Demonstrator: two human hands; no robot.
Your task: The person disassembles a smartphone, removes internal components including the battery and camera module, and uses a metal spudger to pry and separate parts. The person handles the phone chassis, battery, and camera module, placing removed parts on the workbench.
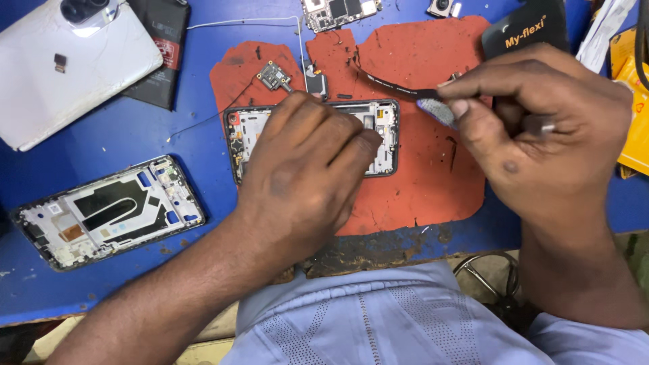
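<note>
An opened phone frame point(380, 128) lies on a red mat point(419, 182) on the blue table. My left hand point(304, 176) rests palm-down over the middle of that frame, fingers pressing on it and hiding most of it. My right hand point(541, 128) is raised to the right of the frame and pinches tweezers point(436, 110) between thumb and fingers. A thin black flex cable point(395, 84) runs from the tweezer tip up and left above the mat. A small loose component point(274, 76) sits just beyond the frame's far left corner.
A second stripped phone frame point(108, 211) lies at the left on the blue table point(196, 145). A white phone back cover point(61, 67) and a black battery point(162, 47) sit far left. A circuit board point(334, 12) lies at the far edge; a black pouch point(527, 30) is far right.
</note>
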